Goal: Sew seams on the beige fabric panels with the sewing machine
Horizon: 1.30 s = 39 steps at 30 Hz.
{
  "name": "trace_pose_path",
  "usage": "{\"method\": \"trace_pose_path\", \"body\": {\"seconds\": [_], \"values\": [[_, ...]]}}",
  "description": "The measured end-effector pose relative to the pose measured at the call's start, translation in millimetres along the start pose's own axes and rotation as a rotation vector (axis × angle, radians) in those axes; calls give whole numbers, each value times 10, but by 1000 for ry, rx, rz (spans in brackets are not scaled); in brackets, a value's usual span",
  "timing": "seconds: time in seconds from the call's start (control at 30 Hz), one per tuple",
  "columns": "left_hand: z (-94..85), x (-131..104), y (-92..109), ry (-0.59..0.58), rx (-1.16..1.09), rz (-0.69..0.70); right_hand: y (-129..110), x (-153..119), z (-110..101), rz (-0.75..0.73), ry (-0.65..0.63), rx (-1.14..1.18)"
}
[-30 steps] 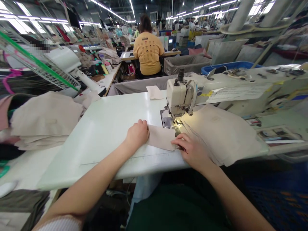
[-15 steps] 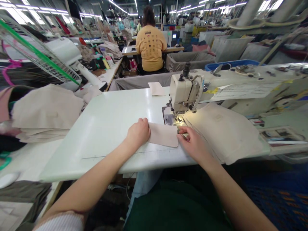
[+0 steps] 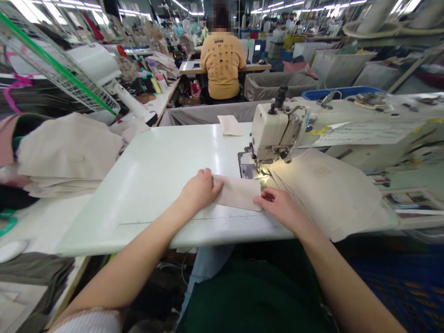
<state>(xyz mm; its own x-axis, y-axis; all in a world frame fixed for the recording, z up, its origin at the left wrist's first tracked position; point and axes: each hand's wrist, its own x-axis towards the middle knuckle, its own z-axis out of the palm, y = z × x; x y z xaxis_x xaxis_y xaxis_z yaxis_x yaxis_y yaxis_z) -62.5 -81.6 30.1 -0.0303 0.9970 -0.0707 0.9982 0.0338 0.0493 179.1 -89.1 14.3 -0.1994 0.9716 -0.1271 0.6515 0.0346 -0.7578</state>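
A small beige fabric piece point(image 3: 239, 192) lies flat on the white sewing table point(image 3: 166, 171), just in front of the sewing machine point(image 3: 274, 129). My left hand point(image 3: 200, 187) grips its left end, thumb on top. At its right edge my right hand point(image 3: 279, 203) pinches the cloth near the lower corner, fingers curled. The lit needle area point(image 3: 264, 172) is just beyond the right hand. Right of that hand, a larger beige fabric panel point(image 3: 326, 194) rests beneath the machine arm.
Another small beige piece point(image 3: 230, 125) lies at the table's far edge. Stacked beige fabric point(image 3: 69, 148) sits at left, below a green-edged wire rack point(image 3: 58, 64). A person in a yellow shirt point(image 3: 223, 64) sits ahead, beyond a grey cloth bin point(image 3: 208, 114).
My left thumb has come onto the top of the fabric piece. The right thumb now overlaps its right edge. The whole view has shifted slightly.
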Motion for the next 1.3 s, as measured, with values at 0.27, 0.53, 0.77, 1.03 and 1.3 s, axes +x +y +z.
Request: {"method": "trace_pose_path", "body": {"seconds": [0.27,0.53,0.77,1.03,1.3], "values": [[32,-23,-146,-6,-95,83,-16,-6,-31,-19,-23,-82],[12,-24,-156,-30,-113,90,-49,-24,-60,38,-107,-50],[4,-28,-156,-39,-114,88,-38,-31,-22,-19,-62,-112],[-1,-24,-149,-40,-114,83,4,-113,17,-106,84,-287],[-175,-55,16,-75,54,42,240,-338,57,-534,-3,-402]]}}
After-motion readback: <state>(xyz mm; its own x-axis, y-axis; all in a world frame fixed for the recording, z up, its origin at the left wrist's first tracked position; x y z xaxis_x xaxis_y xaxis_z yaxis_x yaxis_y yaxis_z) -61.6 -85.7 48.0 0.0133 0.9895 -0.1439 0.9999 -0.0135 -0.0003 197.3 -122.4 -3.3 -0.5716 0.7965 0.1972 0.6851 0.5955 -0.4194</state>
